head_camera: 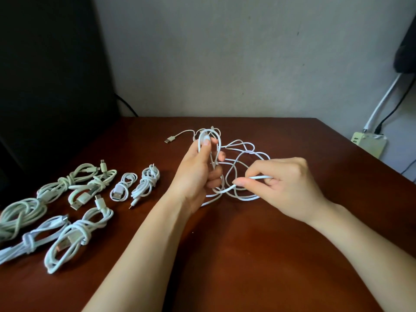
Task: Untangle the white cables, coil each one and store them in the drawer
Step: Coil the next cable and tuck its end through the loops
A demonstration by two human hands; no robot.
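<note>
Head view, tangled white cable [238, 154] gripped between left hand [198, 174], right hand [283, 185].

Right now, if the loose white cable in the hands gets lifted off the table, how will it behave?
Probably floppy: the loose cable sags in slack loops between the left hand and right hand. Likely light, since a fingertip pinch holds it. Its crossed loops may snag and drag the USB plug across the table.

A dark reddish-brown wooden bench [247, 255] with a smooth, slightly glossy finish. White cables [243, 154] look like smooth matt plastic, one ending in a shiny metal plug [167, 140]. The grey wall [225, 52] appears matt and faintly speckled.
</note>
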